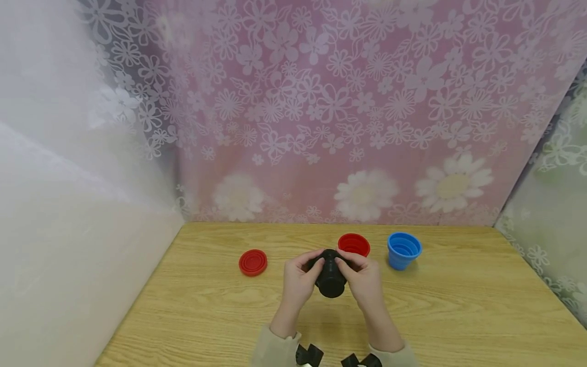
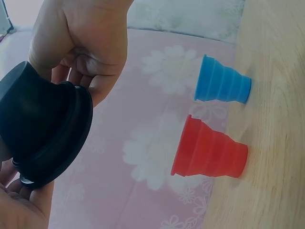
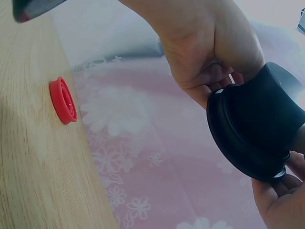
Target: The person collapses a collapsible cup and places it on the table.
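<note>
In the head view, my left hand (image 1: 300, 278) and right hand (image 1: 367, 280) hold a black collapsible cup (image 1: 331, 285) between them, raised over the table. Thumbs lie on its near side, and the other fingers reach round the rim. The cup is tilted, its base facing me; both wrist views show the black cup (image 2: 40, 119) with a wide rim and a narrower body. Just behind the hands stands a red collapsible cup (image 1: 353, 243), upright, extended and partly hidden in the head view. To its right stands an extended blue collapsible cup (image 1: 403, 252).
A flattened red collapsible cup (image 1: 252, 262) lies on the wooden table (image 1: 197, 306), left of the hands. A pink flowered curtain (image 1: 293, 127) hangs along the table's back edge. Pale sheets stand at the left (image 1: 82, 204) and right sides.
</note>
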`<state>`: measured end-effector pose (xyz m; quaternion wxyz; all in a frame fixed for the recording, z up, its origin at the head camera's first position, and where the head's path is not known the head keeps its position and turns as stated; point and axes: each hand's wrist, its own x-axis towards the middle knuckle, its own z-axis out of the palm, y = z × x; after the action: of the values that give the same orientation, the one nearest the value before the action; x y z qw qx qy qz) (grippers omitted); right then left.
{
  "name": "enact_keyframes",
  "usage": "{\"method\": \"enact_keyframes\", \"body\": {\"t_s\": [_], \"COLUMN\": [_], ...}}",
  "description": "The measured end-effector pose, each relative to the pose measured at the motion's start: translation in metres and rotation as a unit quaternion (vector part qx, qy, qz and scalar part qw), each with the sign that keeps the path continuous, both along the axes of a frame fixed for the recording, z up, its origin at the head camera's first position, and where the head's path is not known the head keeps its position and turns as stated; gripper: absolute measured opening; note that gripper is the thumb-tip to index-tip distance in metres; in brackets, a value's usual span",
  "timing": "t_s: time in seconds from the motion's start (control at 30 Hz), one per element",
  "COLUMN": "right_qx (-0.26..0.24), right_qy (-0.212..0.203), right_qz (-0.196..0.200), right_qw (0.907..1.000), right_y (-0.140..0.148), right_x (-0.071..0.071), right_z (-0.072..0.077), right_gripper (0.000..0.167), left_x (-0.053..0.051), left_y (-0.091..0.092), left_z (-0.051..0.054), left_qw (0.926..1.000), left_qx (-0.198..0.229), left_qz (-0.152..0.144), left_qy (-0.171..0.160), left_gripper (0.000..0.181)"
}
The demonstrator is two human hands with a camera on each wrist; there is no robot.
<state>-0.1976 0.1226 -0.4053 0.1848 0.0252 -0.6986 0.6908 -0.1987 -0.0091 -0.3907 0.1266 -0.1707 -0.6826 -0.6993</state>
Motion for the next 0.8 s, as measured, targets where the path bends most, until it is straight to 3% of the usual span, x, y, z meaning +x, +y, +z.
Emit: {"method": "enact_keyframes", "body": {"t_s": [0.5,0.8], "right_qx": [-0.006,-0.035], "right_qy": [0.031,0.011], "right_qz": [-0.026,-0.009], "right_qw": [0.9992,0.9993], "right_y": [-0.0040,0.0002], "right_x": [-0.0012,-0.0036], "right_z": [-0.0045,-0.0055], "right_gripper": [0.016,0.016], "left_x": [0.0035,-0.0007], "left_y": [0.0039,-0.0013], "left_z": [-0.0001,-0.0010], "left_qw": [0.9983,0.9996], "left_qx": [-0.023,-0.023], "left_qz": [0.048,0.009], "left_qy": [0.023,-0.011], "left_gripper": [0.014,0.015]}}
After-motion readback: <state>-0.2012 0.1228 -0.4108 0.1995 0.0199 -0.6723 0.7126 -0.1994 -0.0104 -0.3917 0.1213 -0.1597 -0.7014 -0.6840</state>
